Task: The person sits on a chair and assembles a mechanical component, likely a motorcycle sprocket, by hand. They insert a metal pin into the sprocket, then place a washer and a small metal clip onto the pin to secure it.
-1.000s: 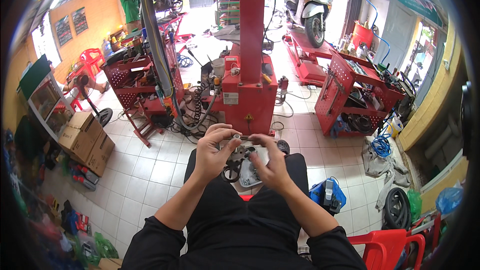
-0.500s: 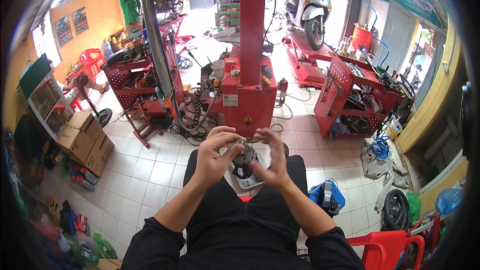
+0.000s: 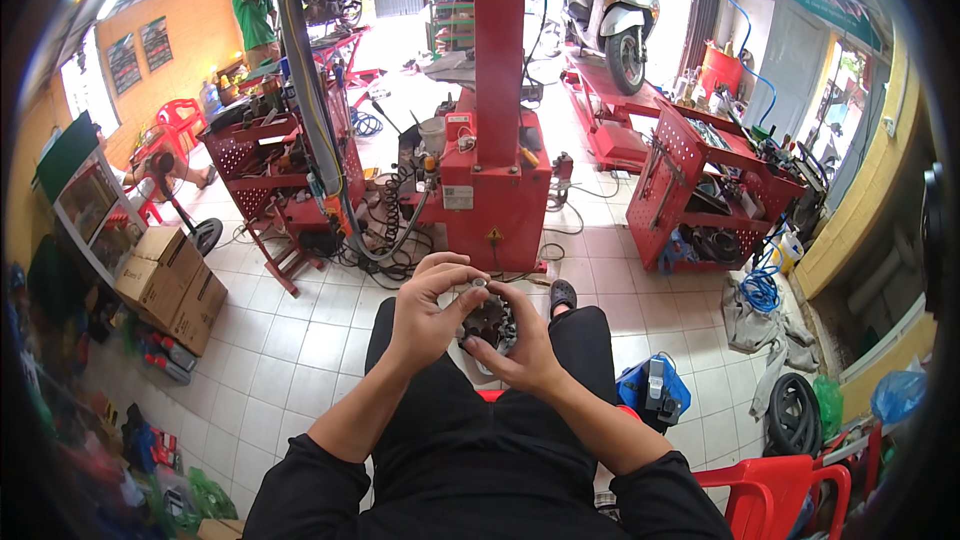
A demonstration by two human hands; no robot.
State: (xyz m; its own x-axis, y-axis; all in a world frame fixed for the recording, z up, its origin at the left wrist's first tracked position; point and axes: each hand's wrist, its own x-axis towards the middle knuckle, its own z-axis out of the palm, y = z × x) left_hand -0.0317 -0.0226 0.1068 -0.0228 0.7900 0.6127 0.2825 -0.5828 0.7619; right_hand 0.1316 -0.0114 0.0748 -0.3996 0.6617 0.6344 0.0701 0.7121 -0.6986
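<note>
Above my lap, a dark round metal mechanical part point(image 3: 486, 318) with an uneven, toothed-looking edge is between my two hands. My left hand point(image 3: 422, 318) curls around its left side, thumb and fingertips closing near a small shiny metal piece point(image 3: 480, 283) at the top. Whether that piece is joined to the round part, I cannot tell. My right hand point(image 3: 530, 348) wraps the right side, with its index finger reaching to the top and its thumb underneath. Fingers hide much of the part. Below, a light tray point(image 3: 478, 372) shows only in slivers between my knees.
A red lift post point(image 3: 498, 210) stands ahead, with hoses and cables around its base. Red tool carts point(image 3: 690, 190) flank it. Cardboard boxes point(image 3: 172, 285) are at left; a blue bag point(image 3: 655, 390) lies right of my knee. A red chair point(image 3: 765, 495) is at lower right.
My right hand, spread and apart half a second ago, has closed in on the round part's right side. My left hand keeps its hold. My right foot has come into view.
</note>
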